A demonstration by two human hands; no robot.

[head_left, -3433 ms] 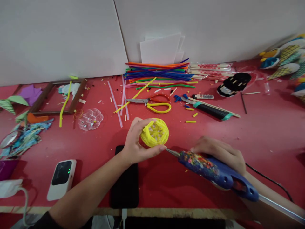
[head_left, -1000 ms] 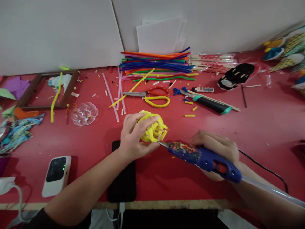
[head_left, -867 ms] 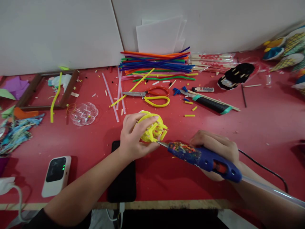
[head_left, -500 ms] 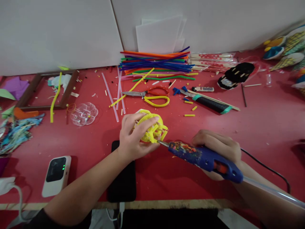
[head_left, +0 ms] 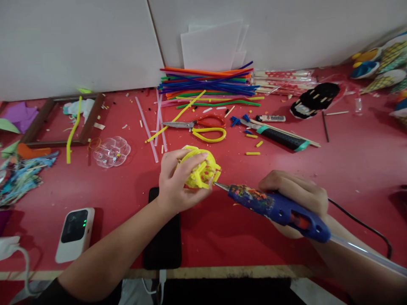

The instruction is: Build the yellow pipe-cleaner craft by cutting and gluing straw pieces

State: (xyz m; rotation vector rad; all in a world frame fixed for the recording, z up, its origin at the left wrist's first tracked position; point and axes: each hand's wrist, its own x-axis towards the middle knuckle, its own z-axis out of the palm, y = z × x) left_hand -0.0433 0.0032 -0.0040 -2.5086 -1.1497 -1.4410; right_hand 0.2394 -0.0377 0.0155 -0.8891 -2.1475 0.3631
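My left hand (head_left: 176, 182) is closed around a yellow ball woven from straw pieces (head_left: 203, 169), held just above the red table (head_left: 349, 152). My right hand (head_left: 295, 192) grips a blue glue gun (head_left: 276, 207) spattered with colours. Its metal nozzle touches the ball's lower right side. A clear glue stick and a black cord trail from the gun toward the lower right.
Coloured straws (head_left: 206, 82) lie piled at the back by the white wall. Red-handled scissors (head_left: 193, 124), a yellow loop, a black-handled knife (head_left: 280, 137) and straw scraps lie behind the ball. A black phone (head_left: 163, 245) and a white device (head_left: 74, 233) sit near the front edge.
The ball has been turned in my left hand, with my fingers now wrapped over its top. The gun's nozzle has shifted slightly right and up along the ball.
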